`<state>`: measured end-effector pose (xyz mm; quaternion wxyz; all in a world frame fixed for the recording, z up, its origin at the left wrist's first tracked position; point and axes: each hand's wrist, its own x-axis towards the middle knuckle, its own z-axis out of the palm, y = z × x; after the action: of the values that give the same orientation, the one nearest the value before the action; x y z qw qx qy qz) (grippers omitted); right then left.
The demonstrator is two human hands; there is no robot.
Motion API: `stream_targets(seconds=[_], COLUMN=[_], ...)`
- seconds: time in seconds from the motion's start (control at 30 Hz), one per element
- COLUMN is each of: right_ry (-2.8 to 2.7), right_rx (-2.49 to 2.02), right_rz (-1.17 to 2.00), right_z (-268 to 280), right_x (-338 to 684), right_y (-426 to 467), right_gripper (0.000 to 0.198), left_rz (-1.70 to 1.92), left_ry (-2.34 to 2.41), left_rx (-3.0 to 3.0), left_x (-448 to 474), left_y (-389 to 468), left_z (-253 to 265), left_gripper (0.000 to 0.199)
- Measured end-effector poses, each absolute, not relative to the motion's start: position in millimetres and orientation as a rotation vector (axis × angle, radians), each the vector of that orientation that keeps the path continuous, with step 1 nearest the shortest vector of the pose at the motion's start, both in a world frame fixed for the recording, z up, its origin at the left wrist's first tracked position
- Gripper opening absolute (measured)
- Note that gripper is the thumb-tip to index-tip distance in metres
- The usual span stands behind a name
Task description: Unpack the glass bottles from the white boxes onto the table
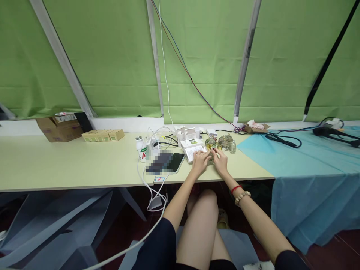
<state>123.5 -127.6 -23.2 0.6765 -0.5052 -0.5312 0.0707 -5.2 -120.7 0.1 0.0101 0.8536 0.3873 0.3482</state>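
My left hand [200,162] and my right hand [220,161] meet near the front of the table, fingers closed around a small glass bottle [211,159] that they mostly cover. The fingertips of my right hand pinch at its top; what exactly they grip there is too small to make out. Just beyond my hands stand several round clear glass bottles [224,142], one with yellowish contents [210,142]. An open white booklet or flat box [194,148] with print and a picture lies beside my left hand.
Left of my hands lie a tablet [176,162], a can [143,154] and white cables [146,183]. Farther left are small yellowish boxes [102,135] and a cardboard box [60,128]. A blue cloth [298,161] covers the right side, with black cable [284,139] on it.
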Motion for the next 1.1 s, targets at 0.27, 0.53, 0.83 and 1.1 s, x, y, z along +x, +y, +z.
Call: stream_targets(seconds=[0.27,0.53,0.83,1.1], right_ry=[-1.194,-1.201,-1.127,-1.127], right_rx=[-1.155,-1.157,-1.159,-1.213], right_rz=[0.236,0.221,0.093,0.181], right_z=[-26,-16,-17,-11], right_x=[125,121,119,117], right_y=[-126,-134,-131,-138], right_gripper=[0.049,0.050,0.040,0.043], left_rz=[1.110,1.132,1.109,1.097], left_ry=[1.194,1.201,1.204,1.227], left_rx=[2.626,2.571,2.645,2.673], left_x=[-5,-5,-5,-4], left_y=[-117,-121,-120,-119], left_z=[-2,3,1,1], left_gripper=[0.038,0.031,0.033,0.037])
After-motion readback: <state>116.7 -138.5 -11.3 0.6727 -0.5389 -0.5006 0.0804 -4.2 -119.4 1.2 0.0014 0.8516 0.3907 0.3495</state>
